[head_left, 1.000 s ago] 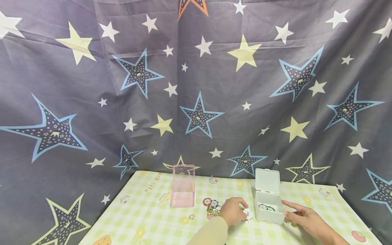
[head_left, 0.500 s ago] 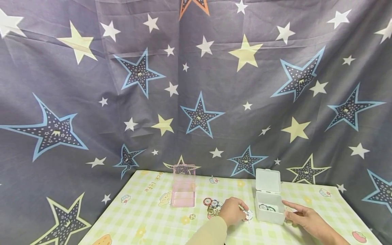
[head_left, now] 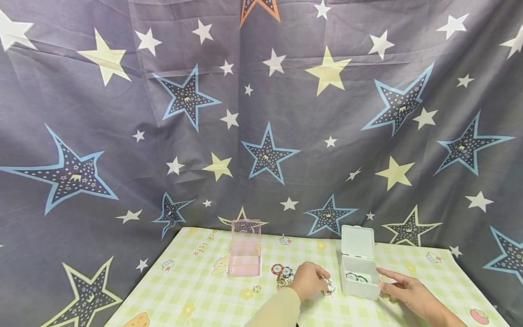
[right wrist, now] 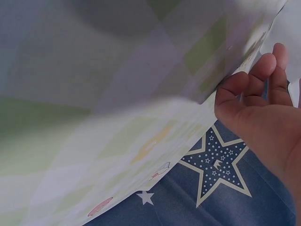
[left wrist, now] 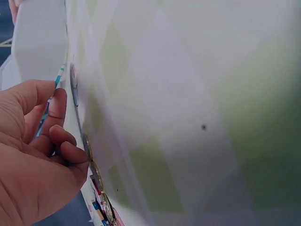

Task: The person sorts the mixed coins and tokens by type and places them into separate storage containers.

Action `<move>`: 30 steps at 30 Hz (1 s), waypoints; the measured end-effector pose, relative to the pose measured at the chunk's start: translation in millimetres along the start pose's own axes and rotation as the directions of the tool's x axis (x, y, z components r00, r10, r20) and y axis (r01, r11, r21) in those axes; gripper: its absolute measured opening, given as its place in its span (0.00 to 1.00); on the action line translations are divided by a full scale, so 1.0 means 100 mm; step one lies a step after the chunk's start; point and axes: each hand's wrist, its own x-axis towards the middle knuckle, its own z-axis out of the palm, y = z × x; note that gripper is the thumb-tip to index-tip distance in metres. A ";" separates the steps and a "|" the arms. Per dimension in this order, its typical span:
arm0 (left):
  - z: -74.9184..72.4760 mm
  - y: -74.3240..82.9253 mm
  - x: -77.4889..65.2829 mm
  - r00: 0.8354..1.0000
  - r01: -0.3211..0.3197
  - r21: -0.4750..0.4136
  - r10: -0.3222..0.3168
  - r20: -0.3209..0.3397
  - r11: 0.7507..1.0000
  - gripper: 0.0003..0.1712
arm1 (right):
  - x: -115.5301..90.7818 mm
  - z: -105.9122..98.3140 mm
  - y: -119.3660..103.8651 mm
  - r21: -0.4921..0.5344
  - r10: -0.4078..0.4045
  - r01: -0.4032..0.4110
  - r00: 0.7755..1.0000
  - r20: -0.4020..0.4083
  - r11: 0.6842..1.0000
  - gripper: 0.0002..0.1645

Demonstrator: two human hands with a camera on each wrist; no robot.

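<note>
My left hand (head_left: 309, 280) pinches a poker chip (left wrist: 60, 75) between thumb and fingertips, its teal-and-white edge showing in the left wrist view. Its ring and little fingers are curled in toward the palm. Just right stands a white lidded box (head_left: 359, 290), lid raised, with a few chips (head_left: 356, 276) inside. My right hand (head_left: 402, 290) rests against the box's right side, fingers loosely extended. Left of my left hand lies a small pile of red and dark poker chips (head_left: 277, 269) and gold coins (head_left: 283, 282), partly hidden behind that hand.
A pink see-through box (head_left: 244, 265) with its lid up stands at the back left. A single gold coin (head_left: 256, 289) lies apart on the green checked tablecloth (head_left: 212, 295). Behind the table hangs a dark star-patterned curtain (head_left: 286, 113).
My left hand has shifted very slightly left, and the chip at its fingertips looks a little narrower in the head view. The right hand and both boxes have stayed put.
</note>
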 end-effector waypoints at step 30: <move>0.01 0.40 0.04 1.000 -0.006 -0.220 0.003 -0.014 0.975 0.13 | 0.01 0.00 0.01 -0.012 0.003 -0.003 1.000 0.008 1.000 0.42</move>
